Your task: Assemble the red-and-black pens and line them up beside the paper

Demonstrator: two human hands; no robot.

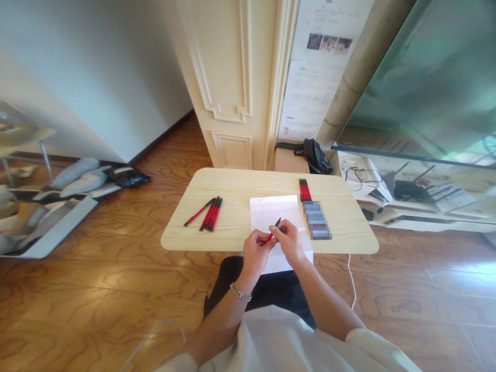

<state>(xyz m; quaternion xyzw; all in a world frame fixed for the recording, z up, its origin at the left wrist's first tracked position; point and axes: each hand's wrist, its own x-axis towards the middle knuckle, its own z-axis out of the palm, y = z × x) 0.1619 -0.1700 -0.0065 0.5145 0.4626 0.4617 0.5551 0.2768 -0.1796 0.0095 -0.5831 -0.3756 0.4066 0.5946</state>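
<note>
- from my remote seat, i see a red-and-black pen (270, 237) held above the creased white paper sheet (273, 208), near side.
- left hand (254, 250) and right hand (290, 242) both pinch it, fingertips closed on the slim barrel.
- i judge the step as two-handed handling of this pen; the next move calls for a light, steady pinch.
- bunched pens (211, 214) lie left, lined-up pens (305, 190) far right, on a pale, wood-grained, round-cornered tabletop (248, 182).

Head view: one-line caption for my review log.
Left hand and right hand hold a pen over paper on a table, with a pen cluster at left and a pen row at right.
</note>
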